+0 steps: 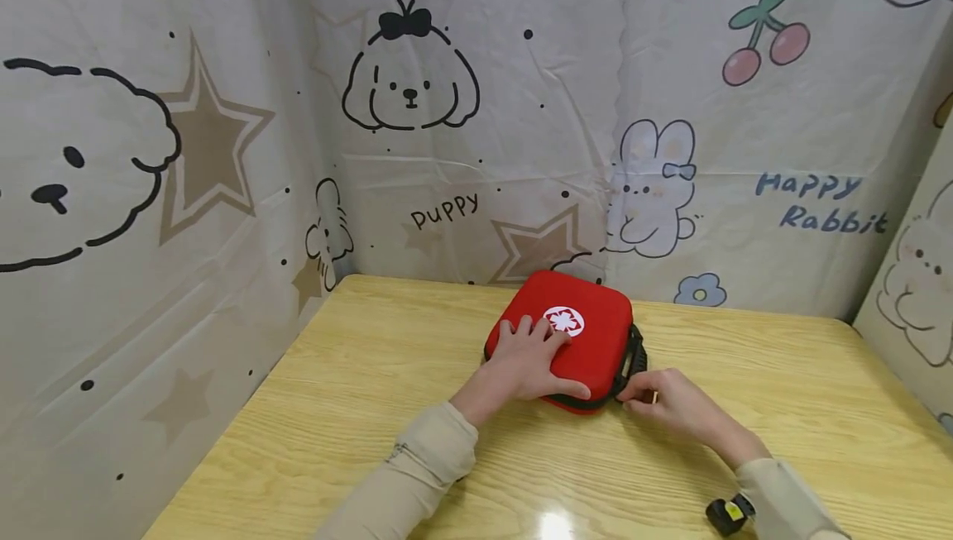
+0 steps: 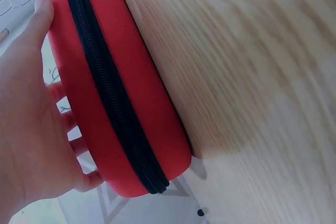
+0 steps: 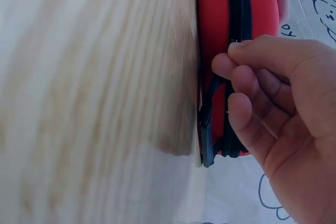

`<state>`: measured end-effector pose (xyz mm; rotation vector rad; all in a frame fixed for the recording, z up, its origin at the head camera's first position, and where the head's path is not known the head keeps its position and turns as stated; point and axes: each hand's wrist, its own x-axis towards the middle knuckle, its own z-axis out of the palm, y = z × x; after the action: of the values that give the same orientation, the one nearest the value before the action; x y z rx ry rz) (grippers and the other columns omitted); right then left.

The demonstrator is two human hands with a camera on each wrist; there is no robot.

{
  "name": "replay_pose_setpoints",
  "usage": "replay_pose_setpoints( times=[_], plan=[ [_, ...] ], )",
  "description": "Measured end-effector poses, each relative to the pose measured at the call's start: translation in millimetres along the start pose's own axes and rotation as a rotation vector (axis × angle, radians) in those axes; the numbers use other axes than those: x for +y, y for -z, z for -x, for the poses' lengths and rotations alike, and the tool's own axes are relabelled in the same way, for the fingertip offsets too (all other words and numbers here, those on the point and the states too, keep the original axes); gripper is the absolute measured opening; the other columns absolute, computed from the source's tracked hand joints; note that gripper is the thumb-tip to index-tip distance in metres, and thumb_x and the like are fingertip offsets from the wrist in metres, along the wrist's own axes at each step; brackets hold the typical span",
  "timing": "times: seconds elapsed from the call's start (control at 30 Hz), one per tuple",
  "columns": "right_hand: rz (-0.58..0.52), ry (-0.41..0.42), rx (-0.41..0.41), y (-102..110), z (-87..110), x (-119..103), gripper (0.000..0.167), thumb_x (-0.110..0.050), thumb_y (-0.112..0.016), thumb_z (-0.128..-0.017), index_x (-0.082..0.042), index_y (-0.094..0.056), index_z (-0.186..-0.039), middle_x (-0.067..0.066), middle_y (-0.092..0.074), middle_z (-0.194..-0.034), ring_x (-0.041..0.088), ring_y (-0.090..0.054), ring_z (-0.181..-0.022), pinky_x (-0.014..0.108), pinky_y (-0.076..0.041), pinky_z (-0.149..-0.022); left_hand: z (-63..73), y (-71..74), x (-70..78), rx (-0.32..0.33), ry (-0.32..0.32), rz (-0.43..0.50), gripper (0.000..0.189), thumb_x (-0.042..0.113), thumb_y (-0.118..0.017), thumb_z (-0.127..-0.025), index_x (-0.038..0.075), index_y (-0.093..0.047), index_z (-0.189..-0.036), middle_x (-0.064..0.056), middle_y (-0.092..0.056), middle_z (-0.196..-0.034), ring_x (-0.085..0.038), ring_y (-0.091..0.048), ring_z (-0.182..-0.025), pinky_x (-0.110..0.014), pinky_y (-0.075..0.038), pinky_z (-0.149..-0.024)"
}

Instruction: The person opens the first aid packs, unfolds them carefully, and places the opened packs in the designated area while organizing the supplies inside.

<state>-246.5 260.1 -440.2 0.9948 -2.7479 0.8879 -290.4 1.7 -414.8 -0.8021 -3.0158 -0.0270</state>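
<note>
A red zippered first-aid case (image 1: 596, 300) with a white emblem lies on the table, closed along the side in the left wrist view. My left hand (image 1: 521, 362) rests on its lid with fingers spread and the thumb along the near edge. At the case's right near corner, my right hand (image 1: 681, 403) pinches the zipper pull between thumb and forefinger; the fingertips mostly hide the pull. A black zipper (image 2: 107, 82) runs around the case's side. Below the pinching fingers, a black carry handle (image 3: 208, 140) hangs on the same side as the right hand.
The wood-grain table (image 1: 372, 358) reaches back to a cartoon-printed curtain (image 1: 536, 151), which also runs along the left and right. A small black device (image 1: 728, 515) sits at the right sleeve cuff.
</note>
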Motion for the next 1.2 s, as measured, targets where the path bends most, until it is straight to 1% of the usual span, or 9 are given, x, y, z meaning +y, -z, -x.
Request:
replay_pose_setpoints(
  times=[0.2,0.3,0.5,0.73,0.87,1.03,1.2],
  plan=[
    [-0.003,-0.014,-0.039,1.2,1.7,-3.6,0.013,-0.001,-0.072,-0.084,-0.011,-0.076,-0.091,-0.007,-0.072,-0.08,-0.006,-0.052,-0.07,0.02,-0.048,-0.062,1.9,1.6,4.5,-0.018,0.029,-0.005,0.092,0.092,-0.044,-0.073,0.039,-0.041,-0.148,-0.001,-0.038,-0.153,-0.027,-0.032,-0.139,-0.058,-0.026,-0.111],
    [0.001,-0.014,-0.05,2.1,2.3,-6.4,0.013,0.0,-0.072,-0.084,-0.01,-0.076,-0.09,-0.007,-0.071,-0.079,-0.006,-0.052,-0.07,0.02,-0.048,-0.062,2.6,0.7,6.8,-0.018,0.036,0.005,0.092,0.091,-0.044,-0.073,0.038,-0.041,-0.148,-0.002,-0.037,-0.154,-0.027,-0.032,-0.139,-0.058,-0.026,-0.112],
    [-0.009,-0.012,-0.083,4.8,2.2,-11.1,0.012,-0.001,-0.072,-0.085,-0.011,-0.076,-0.09,-0.006,-0.071,-0.079,-0.005,-0.052,-0.069,0.02,-0.048,-0.062,2.1,-1.2,13.0,0.014,0.053,0.02,0.09,0.09,-0.047,-0.073,0.038,-0.042,-0.147,-0.002,-0.039,-0.152,-0.027,-0.033,-0.139,-0.057,-0.027,-0.112],
    [-0.037,-0.031,-0.15,7.2,2.4,-10.6,0.009,-0.006,-0.071,-0.088,-0.014,-0.075,-0.09,-0.006,-0.073,-0.083,-0.005,-0.054,-0.072,0.02,-0.05,-0.065,1.5,-0.2,23.7,0.049,0.071,-0.03,0.095,0.092,-0.046,-0.071,0.034,-0.045,-0.146,-0.003,-0.043,-0.149,-0.027,-0.038,-0.136,-0.057,-0.033,-0.108],
    [-0.049,-0.026,-0.153,7.1,3.6,-10.3,0.009,-0.008,-0.071,-0.088,-0.015,-0.075,-0.09,-0.006,-0.073,-0.084,-0.004,-0.054,-0.072,0.021,-0.049,-0.065,1.7,-2.7,28.3,0.062,0.099,-0.037,0.099,0.094,-0.045,-0.07,0.031,-0.044,-0.147,-0.003,-0.042,-0.151,-0.027,-0.038,-0.137,-0.056,-0.034,-0.108],
    [-0.071,-0.031,-0.15,6.6,2.7,-11.7,0.009,-0.007,-0.071,-0.088,-0.014,-0.075,-0.09,-0.004,-0.073,-0.085,-0.004,-0.054,-0.073,0.021,-0.049,-0.065,1.8,-6.4,30.5,0.091,0.124,-0.04,0.102,0.095,-0.041,-0.07,0.027,-0.045,-0.146,-0.003,-0.044,-0.15,-0.025,-0.038,-0.139,-0.053,-0.034,-0.11],
    [-0.048,-0.045,-0.13,6.1,3.9,-13.7,0.011,-0.003,-0.07,-0.086,-0.012,-0.075,-0.09,-0.005,-0.072,-0.081,-0.004,-0.053,-0.071,0.02,-0.048,-0.063,2.9,-7.1,35.8,0.124,0.135,-0.062,0.099,0.095,-0.039,-0.072,0.025,-0.05,-0.141,-0.003,-0.049,-0.144,-0.023,-0.041,-0.135,-0.05,-0.037,-0.108]
  ],
)
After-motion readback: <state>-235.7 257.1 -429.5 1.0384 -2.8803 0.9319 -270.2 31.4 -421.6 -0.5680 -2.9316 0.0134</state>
